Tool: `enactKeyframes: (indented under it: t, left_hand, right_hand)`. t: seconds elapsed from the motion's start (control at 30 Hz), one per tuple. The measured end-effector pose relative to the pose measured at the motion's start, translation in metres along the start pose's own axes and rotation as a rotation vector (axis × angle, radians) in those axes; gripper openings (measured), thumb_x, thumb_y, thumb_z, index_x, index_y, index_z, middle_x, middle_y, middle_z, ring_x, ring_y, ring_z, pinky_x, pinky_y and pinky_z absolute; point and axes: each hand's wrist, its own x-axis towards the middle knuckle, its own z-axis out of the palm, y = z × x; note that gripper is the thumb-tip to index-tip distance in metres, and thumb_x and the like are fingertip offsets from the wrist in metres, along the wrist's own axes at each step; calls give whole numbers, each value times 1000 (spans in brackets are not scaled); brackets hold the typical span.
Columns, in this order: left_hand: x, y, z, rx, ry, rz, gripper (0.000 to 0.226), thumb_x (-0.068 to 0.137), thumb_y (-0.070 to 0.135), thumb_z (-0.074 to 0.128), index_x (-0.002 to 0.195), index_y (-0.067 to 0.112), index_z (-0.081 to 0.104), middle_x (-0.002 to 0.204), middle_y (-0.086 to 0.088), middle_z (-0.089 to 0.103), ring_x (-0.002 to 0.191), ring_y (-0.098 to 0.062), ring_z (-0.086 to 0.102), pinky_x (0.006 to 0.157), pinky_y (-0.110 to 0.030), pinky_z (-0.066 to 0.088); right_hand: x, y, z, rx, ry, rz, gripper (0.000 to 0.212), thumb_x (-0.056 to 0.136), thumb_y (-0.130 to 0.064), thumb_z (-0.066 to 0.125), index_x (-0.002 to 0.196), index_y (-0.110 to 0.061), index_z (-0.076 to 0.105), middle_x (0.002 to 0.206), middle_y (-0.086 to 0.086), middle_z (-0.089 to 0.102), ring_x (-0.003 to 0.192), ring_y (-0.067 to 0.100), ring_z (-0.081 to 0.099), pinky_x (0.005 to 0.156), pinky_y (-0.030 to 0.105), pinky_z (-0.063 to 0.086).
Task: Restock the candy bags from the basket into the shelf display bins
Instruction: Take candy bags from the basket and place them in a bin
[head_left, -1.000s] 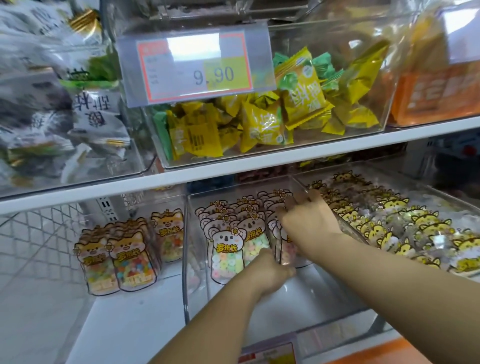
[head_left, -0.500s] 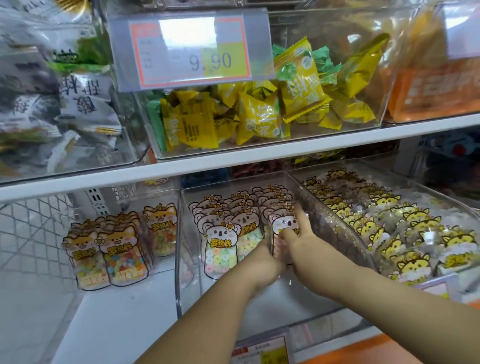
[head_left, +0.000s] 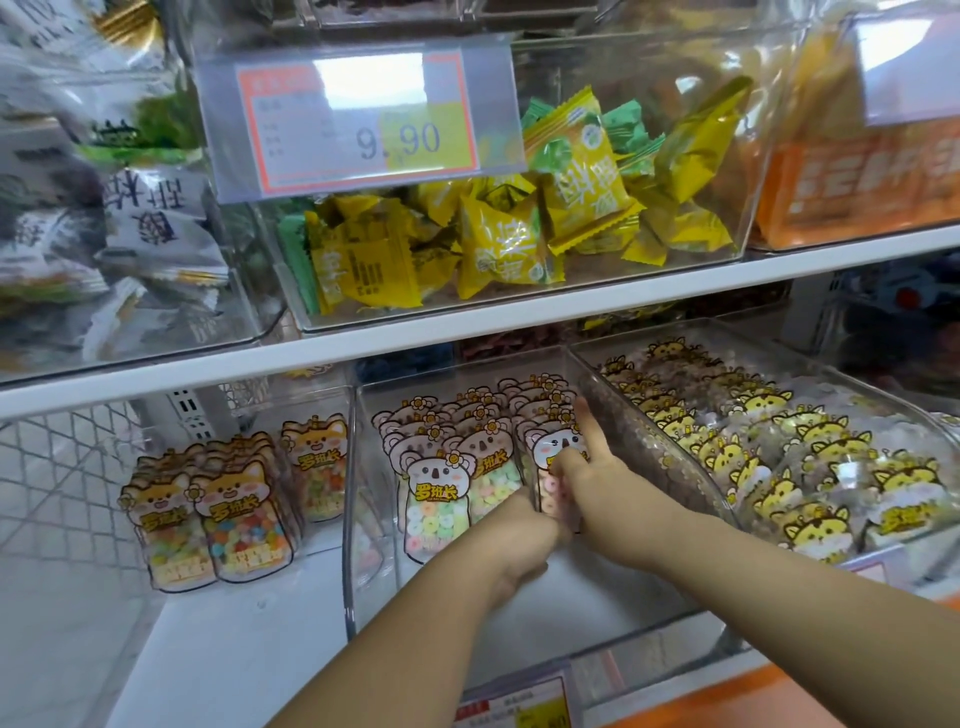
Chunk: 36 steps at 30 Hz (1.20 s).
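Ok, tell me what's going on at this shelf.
A person is arranging candy in the middle clear plastic bin on the lower shelf. The right hand pinches the front-right koala-printed clear candy bag, standing upright; the left hand is at its foot, fingers hidden. Fox-printed bags stand to the left, yellow tiger-printed bags fill the right bin.

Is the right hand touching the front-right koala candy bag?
Touching. The head view shows the right hand pinching the koala candy bag, thumb across its front, index finger along its edge.
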Motion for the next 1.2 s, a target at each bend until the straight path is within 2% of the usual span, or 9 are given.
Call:
enactKeyframes:
  t: [0.17, 0.33, 0.47, 0.57, 0.63, 0.73, 0.93, 1.07, 1.2]
  left_hand:
    - [-3, 1, 3, -29, 30, -41, 31, 87, 5, 55, 107, 29, 59, 95, 2, 61, 93, -18, 48, 72, -28, 41]
    - [-8, 3, 3, -41, 21, -31, 37, 89, 7, 54, 118, 31, 58, 105, 2, 63, 96, -16, 50, 73, -27, 42]
    - [-12, 4, 1, -44, 6, -28, 47, 91, 9, 54, 127, 38, 54, 123, 4, 64, 108, -15, 54, 76, -26, 46]
    - [-14, 6, 2, -68, -1, -31, 44, 92, 7, 54, 127, 35, 56, 121, 5, 64, 103, -16, 52, 77, -27, 45]
    - [-14, 7, 3, -86, 11, -34, 38, 95, 4, 52, 121, 30, 54, 112, 11, 60, 105, -15, 51, 87, -30, 49]
    - [-14, 8, 3, -93, 2, -51, 35, 96, 0, 49, 115, 29, 52, 110, 11, 58, 108, -14, 49, 102, -34, 47]
    - [-13, 5, 3, -90, 3, -56, 50, 93, -1, 48, 127, 36, 49, 127, 7, 54, 122, -19, 47, 101, -36, 48]
    - [-12, 5, 2, -61, 22, -63, 49, 92, 0, 50, 128, 33, 51, 133, 3, 53, 123, -22, 47, 93, -33, 48]
    - [-18, 7, 0, -11, 40, -61, 46, 89, 2, 50, 128, 26, 54, 128, -6, 58, 105, -22, 49, 75, -29, 45]
  right_hand:
    - [-1, 1, -1, -85, 39, -57, 42, 92, -3, 57, 128, -10, 37, 160, 10, -27, 148, 31, 18, 96, 32, 42]
    - [-17, -6, 0, -132, 37, -18, 42, 99, -3, 46, 138, -9, 33, 160, 17, -25, 146, 34, 24, 104, 34, 37]
    - [-28, -1, 7, -17, -79, 54, 58, 94, -3, 52, 146, -14, 28, 161, 15, -22, 129, 32, 51, 91, 32, 44]
    - [-27, 5, 11, 188, -220, 94, 71, 97, -10, 50, 156, -14, 11, 162, 17, 11, 138, 31, 42, 107, 33, 37]
    - [-21, 8, 14, 262, -265, 107, 81, 98, -13, 48, 158, -17, -7, 157, 18, 28, 133, 30, 46, 95, 28, 39]
    - [-12, 8, 21, 327, -247, 133, 89, 96, -14, 49, 156, -20, -17, 160, 21, 20, 139, 32, 40, 104, 31, 38]
    - [-11, 11, 25, 391, -221, 124, 91, 96, -6, 48, 155, -26, -18, 163, 24, 1, 152, 31, 5, 118, 37, 21]
    - [-13, 12, 17, 389, -211, 119, 91, 95, -5, 50, 157, -23, -13, 162, 26, 7, 151, 31, 13, 118, 35, 23]
    - [-20, 11, 6, 368, -206, 116, 88, 93, -6, 50, 158, -21, -7, 160, 22, 19, 148, 31, 25, 116, 34, 28]
